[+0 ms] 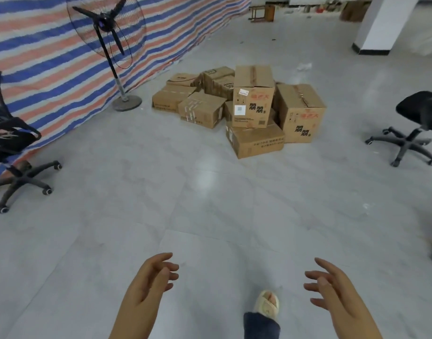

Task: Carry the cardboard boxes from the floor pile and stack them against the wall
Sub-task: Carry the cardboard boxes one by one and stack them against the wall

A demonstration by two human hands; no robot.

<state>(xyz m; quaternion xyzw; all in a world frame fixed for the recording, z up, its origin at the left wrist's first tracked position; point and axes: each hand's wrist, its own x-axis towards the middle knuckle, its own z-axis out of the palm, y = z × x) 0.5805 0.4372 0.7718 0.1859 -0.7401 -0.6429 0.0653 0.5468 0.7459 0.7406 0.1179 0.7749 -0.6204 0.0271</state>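
Even, dimmish indoor light w/ overhead glare patch on glossy floor [205, 177], soft blur overall, wide-angle bending at edges.

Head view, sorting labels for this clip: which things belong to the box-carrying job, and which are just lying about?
Job: cardboard boxes piled on the floor; left hand and right hand, both empty.
Lying about: standing fan, two office chairs, striped tarp.

Big standing fan [107, 28] in front of a red-white-blue striped tarp [39, 57]; black office chair [12, 148] on the left by the tarp, another chair [415, 123] on the right; white pillar [383, 23] far right; small wooden stool [262, 12] tipped over at the back; shiny grey tile floor [185, 204].
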